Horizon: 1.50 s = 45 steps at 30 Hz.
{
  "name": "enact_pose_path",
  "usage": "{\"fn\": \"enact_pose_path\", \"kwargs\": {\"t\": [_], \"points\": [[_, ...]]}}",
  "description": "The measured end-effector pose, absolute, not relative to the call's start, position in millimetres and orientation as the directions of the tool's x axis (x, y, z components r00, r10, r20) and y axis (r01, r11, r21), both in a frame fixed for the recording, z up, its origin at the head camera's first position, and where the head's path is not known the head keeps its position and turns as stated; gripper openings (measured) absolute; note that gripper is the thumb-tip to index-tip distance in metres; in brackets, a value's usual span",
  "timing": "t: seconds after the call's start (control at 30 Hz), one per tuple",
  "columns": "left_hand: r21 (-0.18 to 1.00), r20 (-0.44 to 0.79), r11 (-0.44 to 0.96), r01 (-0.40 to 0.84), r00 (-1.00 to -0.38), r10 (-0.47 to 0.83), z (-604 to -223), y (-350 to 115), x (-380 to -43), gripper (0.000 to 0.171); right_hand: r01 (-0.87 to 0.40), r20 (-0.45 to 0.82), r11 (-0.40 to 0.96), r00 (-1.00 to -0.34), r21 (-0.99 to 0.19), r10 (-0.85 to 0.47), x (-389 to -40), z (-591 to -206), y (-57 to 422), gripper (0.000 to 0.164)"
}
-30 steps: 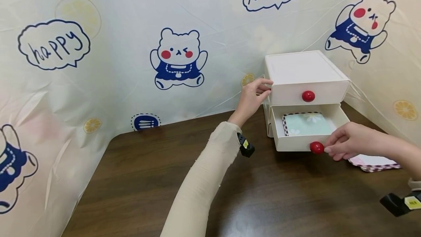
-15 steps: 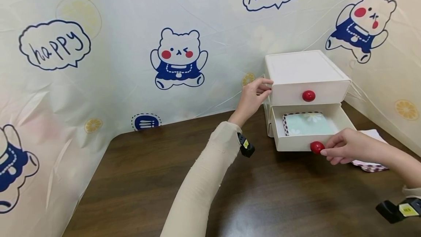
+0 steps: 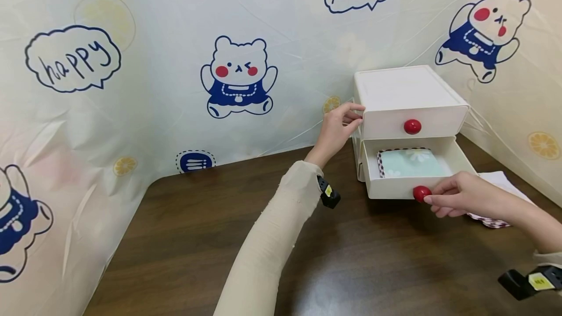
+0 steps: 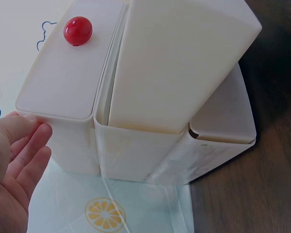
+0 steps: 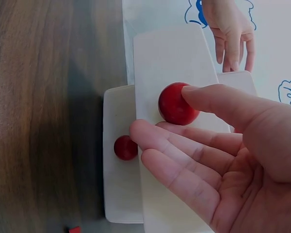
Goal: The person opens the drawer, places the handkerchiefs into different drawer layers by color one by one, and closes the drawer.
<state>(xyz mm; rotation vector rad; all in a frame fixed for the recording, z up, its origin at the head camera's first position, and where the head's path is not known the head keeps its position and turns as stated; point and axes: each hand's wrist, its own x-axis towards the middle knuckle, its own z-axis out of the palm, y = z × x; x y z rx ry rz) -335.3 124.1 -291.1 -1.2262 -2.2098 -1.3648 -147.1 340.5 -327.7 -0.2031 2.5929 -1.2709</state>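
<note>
A white drawer cabinet [image 3: 410, 89] stands at the back right, its middle drawer [image 3: 391, 188] pulled out. Inside that drawer lies a pale green flowered piece [image 3: 410, 164] with a dark checkered border, perhaps folded cloth. My right hand [image 3: 471, 196] pinches the drawer's red knob [image 5: 178, 103], thumb on its face and fingers behind. My left hand [image 3: 335, 130] touches the cabinet's upper left front corner, thumb near the front edge and fingers along the side. The top drawer, with its red knob [image 4: 78, 31], is closed. A lower drawer [image 5: 120, 189] shows beneath in the right wrist view.
White pieces with checkered edges [image 3: 500, 182] lie right of the cabinet, partly behind my right hand. A printed curtain [image 3: 167, 62] hangs behind the brown wooden table [image 3: 197, 238] and along its sides.
My right hand has shifted slightly left and down, and its thumb has come further onto the knob. The middle drawer stays pulled out. My left hand has stayed at the corner.
</note>
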Motion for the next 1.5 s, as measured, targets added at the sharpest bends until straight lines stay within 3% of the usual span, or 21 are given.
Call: {"fn": "enact_pose_path", "kwargs": {"t": [1.5], "points": [[0.594,0.616,0.192,0.781,-0.595,0.516,-293,126,-339,0.024,-0.008,-0.119,0.662,-0.982,-0.749,-0.146,-202,-318,347,0.023]]}}
